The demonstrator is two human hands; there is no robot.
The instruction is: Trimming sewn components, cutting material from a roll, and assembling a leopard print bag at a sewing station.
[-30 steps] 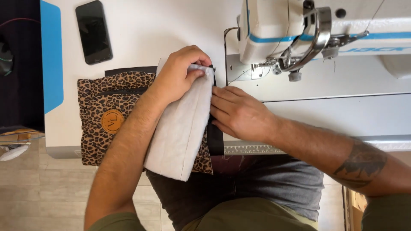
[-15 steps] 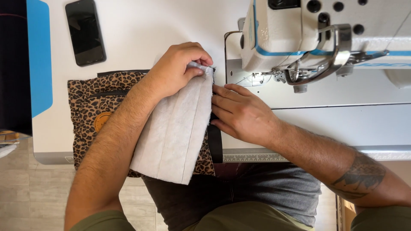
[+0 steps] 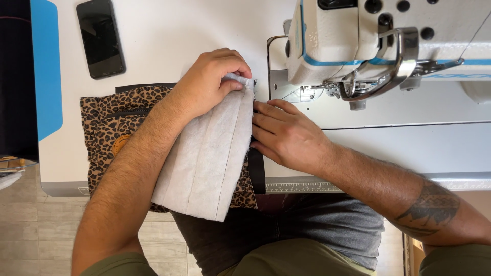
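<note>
A grey felt-like panel (image 3: pixel 207 163) lies folded over a leopard-print fabric piece (image 3: pixel 105 128) on the white sewing table (image 3: pixel 169 36). My left hand (image 3: pixel 212 82) pinches the panel's top corner. A black strip (image 3: pixel 255 166) runs along the panel's right edge, and there my right hand (image 3: pixel 286 135) rests flat, fingertips pressing the edge. Both hands sit just left of the white sewing machine (image 3: pixel 388 41), whose needle area (image 3: pixel 353 94) is to the right of the fabric.
A black phone (image 3: pixel 101 38) lies face up at the table's upper left. A blue panel (image 3: pixel 46 66) borders the table's left side. A ruler strip (image 3: pixel 302 187) runs along the front edge. Tiled floor shows below left.
The view has shifted slightly. My left hand has kept its pinch on the panel's top corner, and my right hand has stayed pressed at the right edge.
</note>
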